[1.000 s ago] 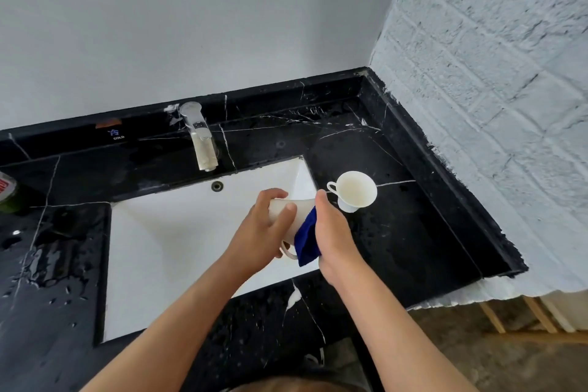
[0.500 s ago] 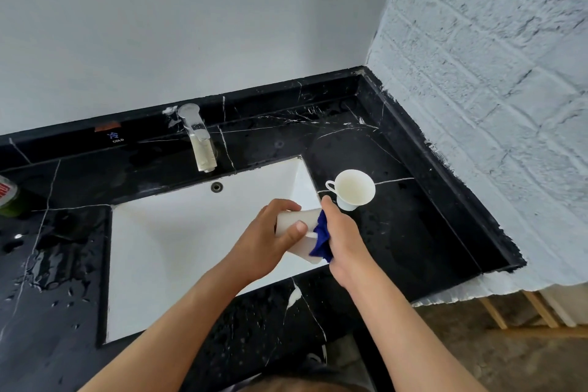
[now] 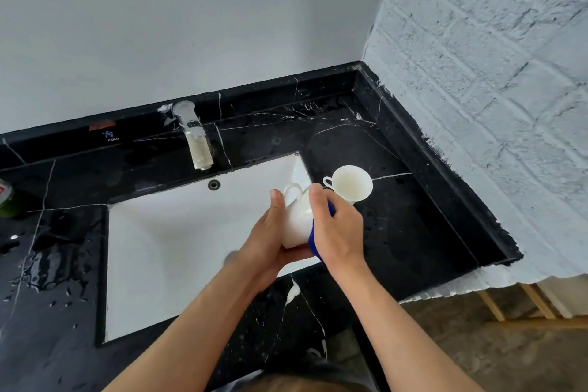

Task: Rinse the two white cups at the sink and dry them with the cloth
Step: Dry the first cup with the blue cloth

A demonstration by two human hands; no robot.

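My left hand (image 3: 270, 242) grips a white cup (image 3: 297, 219) over the right end of the white sink basin (image 3: 178, 242). The cup is turned with its handle up and away from me. My right hand (image 3: 339, 229) presses a blue cloth (image 3: 315, 242) against the cup's right side; most of the cloth is hidden under that hand. A second white cup (image 3: 350, 183) stands upright on the black counter (image 3: 413, 223) just behind my right hand, handle to the left.
A chrome faucet (image 3: 194, 137) stands behind the basin, with no water running. The counter left of the basin is wet. A green-and-red container (image 3: 4, 197) shows at the far left edge. A white brick wall borders the counter's right side.
The held cup has been turned in my left hand, bringing its handle from below to the top. My right hand with the cloth has shifted along the cup's side.
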